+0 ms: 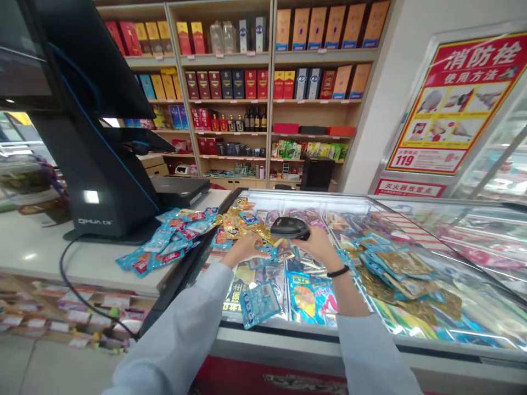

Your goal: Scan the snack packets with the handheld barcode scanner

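Observation:
In my right hand [318,244] is a black handheld barcode scanner [290,227], its head turned to the left. My left hand [246,248] is closed on a blue snack packet [267,254] just below the scanner, with the fingers partly hidden. Gold snack packets [233,225] lie heaped right behind that hand. A loose light-blue packet [261,303] rests flat on the glass top nearer to me.
Glass-topped chest freezer [288,336] spans the front. On its right sits a pile of blue and gold packets [405,266]. More blue-and-red packets [171,238] lie on the white counter [94,269], beside a black checkout terminal [107,181]. Boxed shelves [230,119] stand behind.

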Demonstrator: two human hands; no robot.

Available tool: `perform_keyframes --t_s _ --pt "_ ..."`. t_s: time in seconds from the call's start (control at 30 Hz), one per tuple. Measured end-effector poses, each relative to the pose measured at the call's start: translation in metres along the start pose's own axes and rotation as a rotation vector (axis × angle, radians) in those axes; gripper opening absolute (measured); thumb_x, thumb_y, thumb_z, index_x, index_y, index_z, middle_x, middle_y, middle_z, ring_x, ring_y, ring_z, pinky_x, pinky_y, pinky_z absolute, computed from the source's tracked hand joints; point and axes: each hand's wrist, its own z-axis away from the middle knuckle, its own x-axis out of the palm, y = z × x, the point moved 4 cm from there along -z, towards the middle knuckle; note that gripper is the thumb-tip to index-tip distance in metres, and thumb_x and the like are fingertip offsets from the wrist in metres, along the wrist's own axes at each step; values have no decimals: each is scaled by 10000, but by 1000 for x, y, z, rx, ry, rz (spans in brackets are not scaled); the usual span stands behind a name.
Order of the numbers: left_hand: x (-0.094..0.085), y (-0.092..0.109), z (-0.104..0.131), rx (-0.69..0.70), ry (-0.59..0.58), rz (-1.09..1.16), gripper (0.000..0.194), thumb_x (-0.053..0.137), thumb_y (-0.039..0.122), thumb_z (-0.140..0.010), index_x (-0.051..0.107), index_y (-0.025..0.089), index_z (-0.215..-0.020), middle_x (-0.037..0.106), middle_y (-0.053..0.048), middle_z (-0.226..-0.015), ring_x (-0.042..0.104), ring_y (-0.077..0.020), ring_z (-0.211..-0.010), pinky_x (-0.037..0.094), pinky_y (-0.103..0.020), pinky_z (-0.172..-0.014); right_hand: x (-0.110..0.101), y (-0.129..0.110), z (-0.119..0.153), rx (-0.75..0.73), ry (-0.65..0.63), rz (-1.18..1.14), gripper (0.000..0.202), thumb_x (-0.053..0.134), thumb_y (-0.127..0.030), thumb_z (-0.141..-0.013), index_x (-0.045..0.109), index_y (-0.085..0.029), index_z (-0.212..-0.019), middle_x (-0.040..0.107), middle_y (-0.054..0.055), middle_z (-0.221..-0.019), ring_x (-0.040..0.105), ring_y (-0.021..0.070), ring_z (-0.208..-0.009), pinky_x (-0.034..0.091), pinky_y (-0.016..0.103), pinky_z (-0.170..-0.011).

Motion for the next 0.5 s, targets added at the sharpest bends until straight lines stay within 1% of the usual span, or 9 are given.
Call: perform_keyframes --t_s 0.07,0.17,0.23,0.33,0.37,0.43,0.5 --pt "3 4 1 32 -25 -30 419 771 457 -586 659 190 -889 657 -72 -946 599 -246 -921 443 -299 -806 3 1 1 -13 -53 -29 204 662 -355 -679 699 -155 -700 690 46 -635 673 241 -692 421 251 -554" --pt "5 8 3 27 -55 -62 430 809 372 -543 638 177 -886 642 -95 -999 587 -266 -983 444 -314 -840 3 1 3 -20 -63 -34 196 649 -358 -678 695 -168 -696 680 32 -614 668 241 -690 416 253 -553" --pt "7 9 4 -17 -64 -60 468 827 339 -507 629 167 -894 647 -103 -990 598 -275 -955 455 -321 -811 2 0 4 -9 -42 -54 198 642 -369 -675 682 -176 -671 673 30 -599 662 239 -670 421 259 -550" --pt "7 10 2 -71 -57 20 468 809 292 -532 623 168 -943 673 -81 -951 621 -258 -886 464 -316 -762 1 0 5 20 0 -101 209 640 -382 -657 654 -176 -625 664 36 -584 647 231 -628 430 271 -555" --pt "5 9 2 -78 -32 65 441 793 272 -551 629 170 -947 682 -72 -945 626 -248 -873 463 -312 -762 0 1 5 37 13 -115 216 641 -389 -650 647 -176 -616 660 37 -580 643 231 -621 432 275 -556" --pt "-2 6 0 -85 54 183 362 764 256 -583 652 167 -915 695 -56 -923 632 -237 -872 461 -307 -778 -1 3 5 92 28 -133 238 639 -414 -638 633 -179 -598 645 37 -553 637 234 -608 431 281 -548" --pt "-11 0 -2 -113 164 341 266 731 303 -625 676 159 -841 702 -37 -846 638 -234 -853 466 -312 -776 -1 6 5 158 37 -143 263 632 -442 -637 621 -185 -586 625 35 -517 630 237 -592 428 282 -533"
